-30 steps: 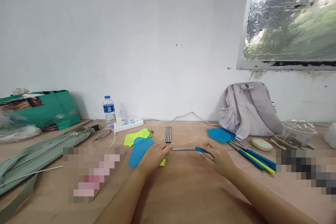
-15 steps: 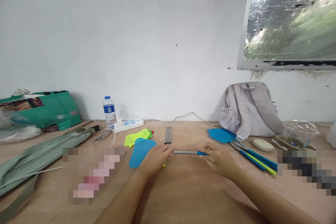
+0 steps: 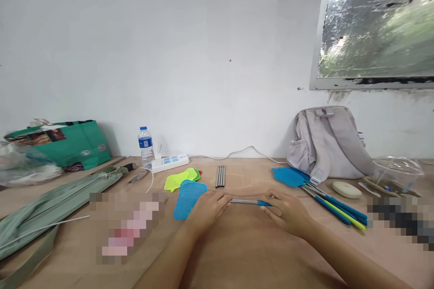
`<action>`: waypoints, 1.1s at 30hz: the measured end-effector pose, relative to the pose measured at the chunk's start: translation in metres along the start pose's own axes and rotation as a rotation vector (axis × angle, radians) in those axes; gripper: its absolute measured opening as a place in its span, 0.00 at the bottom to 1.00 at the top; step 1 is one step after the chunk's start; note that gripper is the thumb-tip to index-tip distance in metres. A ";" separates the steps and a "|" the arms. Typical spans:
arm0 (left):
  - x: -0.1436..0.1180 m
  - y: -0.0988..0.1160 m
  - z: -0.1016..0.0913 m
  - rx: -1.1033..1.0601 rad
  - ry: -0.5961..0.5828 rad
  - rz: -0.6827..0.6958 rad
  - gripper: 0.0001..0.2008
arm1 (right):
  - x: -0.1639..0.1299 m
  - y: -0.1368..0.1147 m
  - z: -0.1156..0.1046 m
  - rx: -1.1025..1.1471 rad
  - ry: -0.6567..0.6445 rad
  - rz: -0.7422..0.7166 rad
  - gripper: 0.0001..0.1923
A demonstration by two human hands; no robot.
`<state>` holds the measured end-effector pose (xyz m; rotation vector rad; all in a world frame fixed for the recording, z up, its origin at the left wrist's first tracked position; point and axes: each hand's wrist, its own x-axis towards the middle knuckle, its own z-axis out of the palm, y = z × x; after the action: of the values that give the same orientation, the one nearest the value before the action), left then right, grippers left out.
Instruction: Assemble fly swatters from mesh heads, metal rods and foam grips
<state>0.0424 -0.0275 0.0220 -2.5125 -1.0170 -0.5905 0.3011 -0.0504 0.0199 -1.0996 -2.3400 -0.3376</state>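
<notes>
A metal rod (image 3: 246, 201) with a blue grip is held between the left hand (image 3: 206, 209) and right hand (image 3: 288, 211) on the table (image 3: 244, 253); apparently pinched.

a: what is worn on the arms?
b: nothing is seen; both forearms are left bare to the frame's edge.
a: and on the left hand (image 3: 206, 210) and right hand (image 3: 288, 211)?
b: no gloves, rings or watch can be made out.
</notes>
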 end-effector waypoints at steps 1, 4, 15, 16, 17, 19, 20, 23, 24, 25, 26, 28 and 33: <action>0.000 0.000 0.001 -0.005 0.012 0.003 0.11 | 0.000 -0.001 0.000 0.006 0.002 0.000 0.13; 0.001 0.001 0.001 -0.013 0.022 0.031 0.11 | 0.000 -0.004 -0.001 0.026 -0.008 0.006 0.13; 0.007 0.031 -0.001 0.057 -0.118 0.081 0.09 | 0.000 -0.018 0.001 0.212 -0.036 0.076 0.12; 0.007 0.031 -0.001 0.060 -0.134 0.082 0.09 | 0.000 -0.018 0.002 0.226 -0.039 0.079 0.12; 0.007 0.031 0.000 0.068 -0.147 0.080 0.08 | 0.000 -0.018 0.003 0.237 -0.040 0.084 0.11; 0.007 0.031 0.000 0.096 -0.170 0.083 0.08 | 0.000 -0.019 0.005 0.259 -0.030 0.101 0.11; 0.007 0.032 -0.001 0.112 -0.181 0.090 0.08 | 0.001 -0.021 0.006 0.272 -0.020 0.114 0.11; 0.007 0.035 -0.003 0.136 -0.198 0.111 0.08 | 0.001 -0.026 0.009 0.313 0.013 0.144 0.11; 0.007 0.036 -0.003 0.135 -0.195 0.114 0.08 | 0.001 -0.028 0.009 0.322 0.019 0.145 0.10; 0.007 0.037 -0.003 0.133 -0.190 0.114 0.09 | 0.001 -0.029 0.010 0.327 0.019 0.142 0.10; 0.007 0.037 -0.002 0.131 -0.186 0.113 0.09 | 0.001 -0.030 0.010 0.325 0.014 0.140 0.10; 0.007 0.038 0.000 0.130 -0.188 0.115 0.08 | 0.000 -0.029 0.010 0.304 0.007 0.145 0.10; 0.012 0.043 0.008 0.110 -0.141 0.056 0.07 | 0.003 -0.031 0.008 0.122 -0.017 0.108 0.11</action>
<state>0.0828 -0.0462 0.0138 -2.5046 -0.9954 -0.3350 0.2727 -0.0643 0.0146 -1.1682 -2.2721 -0.1446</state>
